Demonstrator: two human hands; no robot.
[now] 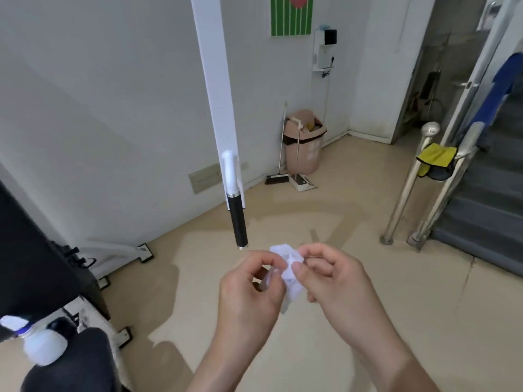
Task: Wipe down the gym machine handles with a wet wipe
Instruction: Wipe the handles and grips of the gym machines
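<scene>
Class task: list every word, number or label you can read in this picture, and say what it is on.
None can be read.
Green striped poster: stripes and a red shape, no words.
Wall plate: marks too blurred.
Pink bin: pale stickers, too blurred.
Machine foot: label too small.

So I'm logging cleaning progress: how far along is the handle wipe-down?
Done: a wet wipe is out. In hand: left hand and right hand both pinch it, crumpled. Left: the hanging black handle, which the wipe isn't touching yet.
</scene>
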